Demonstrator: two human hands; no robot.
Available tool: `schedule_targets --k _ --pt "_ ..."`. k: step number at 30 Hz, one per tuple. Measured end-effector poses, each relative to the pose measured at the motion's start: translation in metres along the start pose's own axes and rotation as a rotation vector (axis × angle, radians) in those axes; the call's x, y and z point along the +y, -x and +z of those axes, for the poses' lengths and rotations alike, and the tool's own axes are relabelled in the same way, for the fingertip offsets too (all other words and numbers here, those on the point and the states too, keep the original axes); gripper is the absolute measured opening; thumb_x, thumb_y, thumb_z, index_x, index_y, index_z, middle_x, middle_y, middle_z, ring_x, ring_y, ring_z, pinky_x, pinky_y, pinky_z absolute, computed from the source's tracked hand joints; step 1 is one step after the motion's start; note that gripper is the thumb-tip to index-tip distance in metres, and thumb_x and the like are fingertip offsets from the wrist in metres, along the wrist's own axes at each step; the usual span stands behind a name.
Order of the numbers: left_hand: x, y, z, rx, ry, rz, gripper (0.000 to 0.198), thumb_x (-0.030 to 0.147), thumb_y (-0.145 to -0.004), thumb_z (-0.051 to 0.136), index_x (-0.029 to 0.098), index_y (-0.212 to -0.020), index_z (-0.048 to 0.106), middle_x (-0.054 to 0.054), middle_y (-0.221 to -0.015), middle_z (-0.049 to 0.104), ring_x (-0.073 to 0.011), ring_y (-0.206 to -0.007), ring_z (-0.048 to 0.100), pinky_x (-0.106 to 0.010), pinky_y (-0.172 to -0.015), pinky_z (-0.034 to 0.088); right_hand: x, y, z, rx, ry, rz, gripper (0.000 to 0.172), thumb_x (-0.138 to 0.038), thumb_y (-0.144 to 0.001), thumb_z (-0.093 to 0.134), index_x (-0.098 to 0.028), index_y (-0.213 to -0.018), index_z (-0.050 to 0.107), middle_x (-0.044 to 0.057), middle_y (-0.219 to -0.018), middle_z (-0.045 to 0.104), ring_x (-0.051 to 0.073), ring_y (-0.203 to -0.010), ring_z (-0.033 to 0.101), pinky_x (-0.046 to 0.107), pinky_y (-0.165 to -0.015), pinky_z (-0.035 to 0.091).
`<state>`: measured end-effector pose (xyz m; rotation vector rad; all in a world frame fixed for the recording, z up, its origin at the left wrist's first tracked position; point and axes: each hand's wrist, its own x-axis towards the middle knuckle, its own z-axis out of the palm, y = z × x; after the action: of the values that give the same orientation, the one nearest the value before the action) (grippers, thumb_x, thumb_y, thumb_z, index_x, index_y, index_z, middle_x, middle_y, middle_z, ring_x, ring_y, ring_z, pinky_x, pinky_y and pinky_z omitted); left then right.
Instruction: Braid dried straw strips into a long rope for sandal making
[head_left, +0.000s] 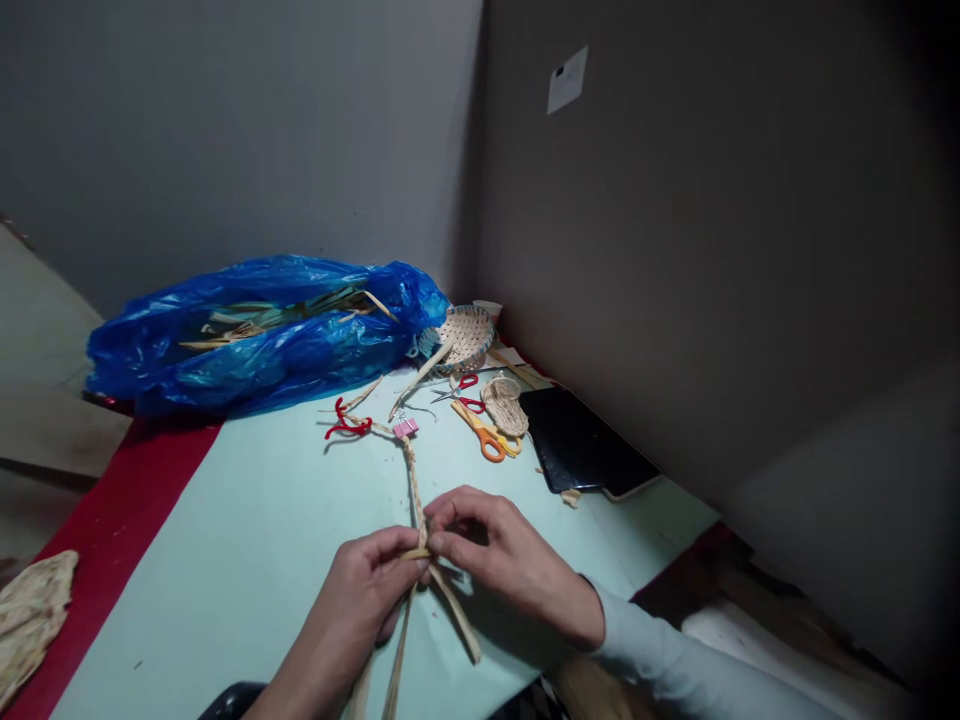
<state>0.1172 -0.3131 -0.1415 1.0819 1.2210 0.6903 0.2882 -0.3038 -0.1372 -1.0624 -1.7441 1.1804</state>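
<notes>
A narrow straw braid (412,475) runs down the lower middle of the frame from a pink clip (406,428), its working end covered by fingertips. The left hand (367,585) has its grip pinched closed on that end, its lower fingers mostly out of sight. The right hand (491,540) pinches there too, thumb against finger; which strand it has hold of is hard to make out. Loose strands (457,615) hang below, some cut off by the bottom edge. Beyond the clip, red ties (347,425) lie on the tabletop (225,540). Right of centre, orange-handled scissors (491,447) partly overlap something yellow, near a woven piece (506,407) and a black tablet-like slab (581,440). At left, a blue bag (300,375) partly hides its dried stalks (262,322). A dark object (232,698) at bottom left is cropped beyond recognition.
</notes>
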Motion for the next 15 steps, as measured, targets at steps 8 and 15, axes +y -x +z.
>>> schedule_targets --k 8,15 --pt "0.003 0.005 0.002 -0.009 0.052 0.0 0.031 0.042 -0.069 0.072 0.016 -0.077 0.058 0.008 -0.057 0.042 -0.0055 -0.047 0.022 -0.021 -0.045 0.012 -0.003 0.003 -0.006 -0.052 0.166 0.067 0.012 -0.021 -0.083 0.058 -0.014 -0.081 0.067 -0.002 -0.065 0.06 0.009 -0.057 0.049 0.02 -0.055 0.036" --pt "0.003 0.006 0.004 0.011 0.034 0.012 0.034 0.049 -0.075 0.066 0.016 -0.074 0.06 0.01 -0.051 0.031 -0.0055 -0.046 0.016 -0.022 -0.045 0.009 -0.002 -0.002 -0.013 -0.096 0.217 -0.001 0.012 -0.016 -0.078 0.058 -0.015 -0.083 0.069 -0.001 -0.068 0.062 0.009 -0.061 0.05 0.019 -0.057 0.036"
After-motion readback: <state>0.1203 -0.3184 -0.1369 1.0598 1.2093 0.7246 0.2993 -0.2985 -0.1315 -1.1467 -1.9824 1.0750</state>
